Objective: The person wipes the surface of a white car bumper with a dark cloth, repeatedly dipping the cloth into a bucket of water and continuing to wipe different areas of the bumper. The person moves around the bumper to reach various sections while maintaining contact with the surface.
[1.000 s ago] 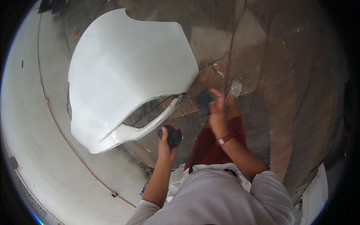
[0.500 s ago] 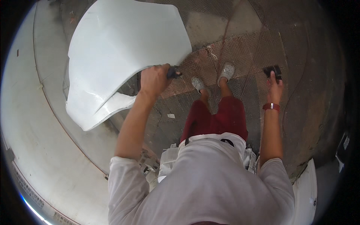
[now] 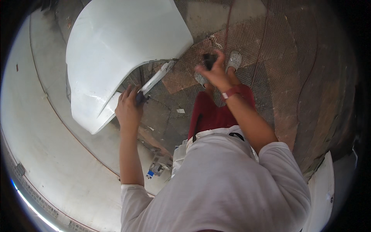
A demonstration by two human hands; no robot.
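Simultaneously, left hand (image 3: 129, 107) clasps a dark pad (image 3: 141, 98) at a white vehicle panel's (image 3: 119, 42) opening; right hand (image 3: 218, 76) grips a black pad (image 3: 209, 60).

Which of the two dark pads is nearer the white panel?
The pad in the left hand, close beside the panel; the other pad, in the right hand, is farther right.

Left hand (image 3: 128, 108) curled at narrow strip (image 3: 157, 78) on near side of big white panel (image 3: 123, 46), dark pad (image 3: 140, 98) in grip. Right hand (image 3: 218, 76), blurred, well right of panel, holding second pad (image 3: 209, 60). Red wristband (image 3: 231, 93) on it. Pale clogs (image 3: 234, 60) beyond, on ridged floor (image 3: 280, 89). White scrap (image 3: 180, 111) nearer.
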